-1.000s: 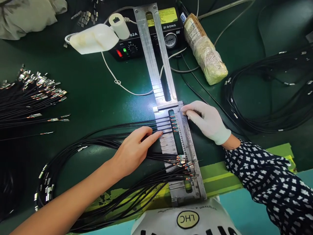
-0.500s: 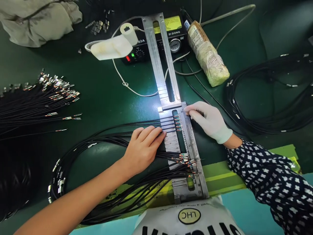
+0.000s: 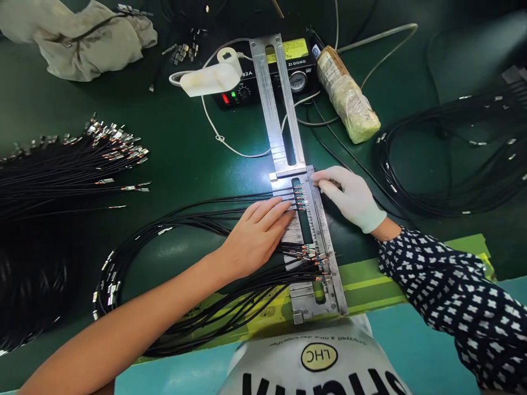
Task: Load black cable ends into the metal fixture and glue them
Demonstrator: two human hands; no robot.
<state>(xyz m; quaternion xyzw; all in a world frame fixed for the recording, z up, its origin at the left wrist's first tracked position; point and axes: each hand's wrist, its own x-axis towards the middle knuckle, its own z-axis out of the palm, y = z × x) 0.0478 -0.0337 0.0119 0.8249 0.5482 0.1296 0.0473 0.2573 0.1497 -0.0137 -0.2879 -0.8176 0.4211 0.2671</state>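
A long metal jig (image 3: pixel 291 291) with a slot and fine grooves lies lengthwise before me. Thin black cables (image 3: pixel 230 198) cross it from the left, their stripped coloured wire ends (image 3: pixel 300 198) lined up over the slot. My left hand (image 3: pixel 259 233), bare, rests palm down across the cables and the jig's left side, fingers extended. My right hand (image 3: pixel 349 197), in a white glove, has thumb and forefinger pinched at the upper end of the jig's right rail (image 3: pixel 323 225). Lower down, more cable ends with metal connectors (image 3: pixel 313 252) lie loose over the jig.
Behind the jig stands a black control box (image 3: pixel 307 81) with a gauge, and a lit white lamp (image 3: pixel 212 79). A plastic-wrapped block (image 3: pixel 349 101) leans beside it. Cable bundles (image 3: pixel 119 144) lie left, coiled cables (image 3: pixel 391 181) right, a grey cloth (image 3: pixel 94 44) at the back left.
My left hand has slid right along the cables, closer to the wire ends, with its fingers flatter. My right hand keeps its place at the rail. The whole view has shifted slightly.
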